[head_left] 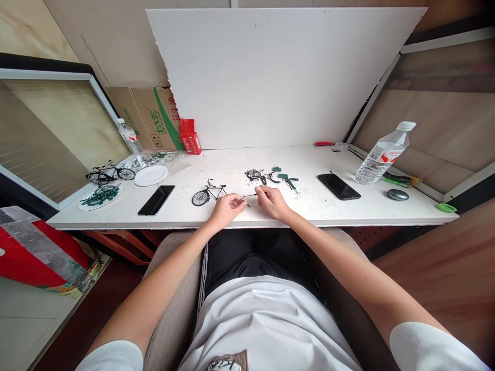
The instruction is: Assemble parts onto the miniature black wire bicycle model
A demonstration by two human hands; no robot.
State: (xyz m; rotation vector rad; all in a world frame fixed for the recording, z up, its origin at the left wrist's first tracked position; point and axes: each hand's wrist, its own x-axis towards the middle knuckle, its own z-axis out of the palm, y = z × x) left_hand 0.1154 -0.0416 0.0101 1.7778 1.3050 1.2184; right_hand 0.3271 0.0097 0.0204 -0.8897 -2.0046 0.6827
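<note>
My left hand (229, 210) is closed in a pinch near the table's front edge, on a small dark part (248, 204) whose kind is too small to make out. Facing it, my right hand (273, 202) is closed on a thin dark rod (249, 195) that points toward the left fingertips. Just left of my left hand stands a black miniature bicycle (209, 192); its front wheel shows, and its rear end is partly behind my hand. Beyond my hands lie a small black wheel (253, 174), a green flat piece (283, 176) and several small black and green parts.
One phone (156, 200) lies at left, another phone (339, 186) at right. A water bottle (382, 154) stands at right. Another miniature bicycle (110, 173), a white plate (150, 175) and green parts (101, 196) are at left. A white board (286, 77) rises behind the table.
</note>
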